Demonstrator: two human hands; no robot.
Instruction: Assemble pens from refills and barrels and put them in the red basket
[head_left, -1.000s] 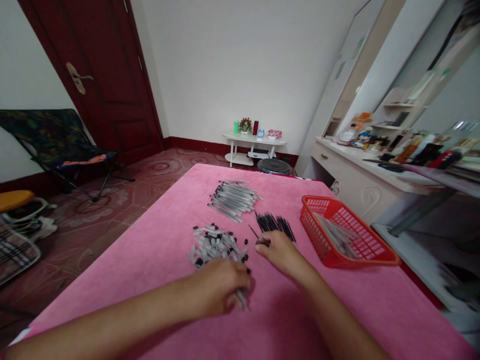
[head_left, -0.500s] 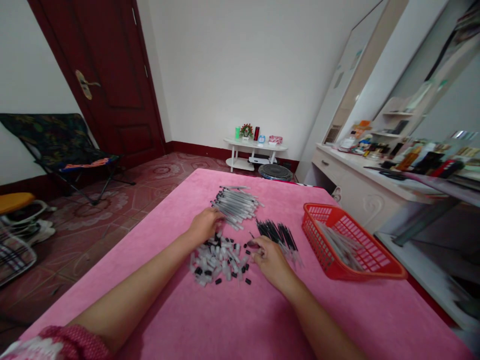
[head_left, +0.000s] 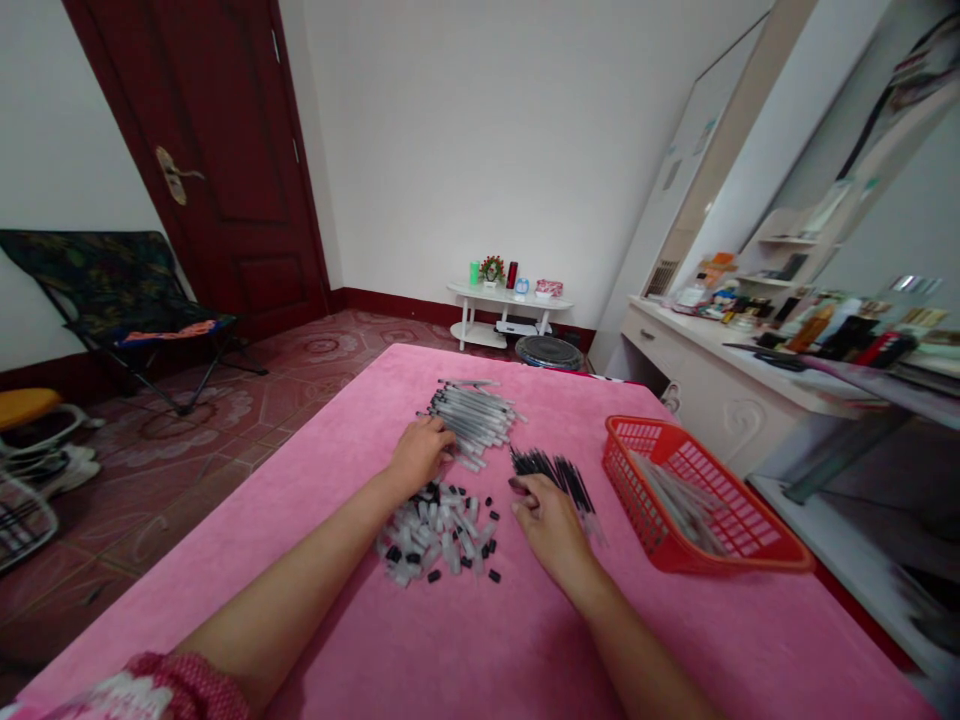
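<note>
My left hand (head_left: 420,452) reaches over a heap of clear pen caps (head_left: 439,530) to the near edge of a pile of clear pen barrels (head_left: 472,415), fingers curled on the barrels. My right hand (head_left: 547,518) rests on the pink cloth (head_left: 337,480) by a bunch of thin black refills (head_left: 555,470), fingertips pinched on a dark refill end. Small black plugs lie scattered among the caps.
A red plastic basket (head_left: 742,555) holding finished pens stands at the right. Beyond the table are a dresser with bottles (head_left: 750,340), a small white side table (head_left: 510,300), a folding chair (head_left: 112,290) and a dark red door (head_left: 217,150).
My left hand has moved from the near side of the cap heap forward to the barrel pile. My right hand has stayed by the refills, shifting slightly.
</note>
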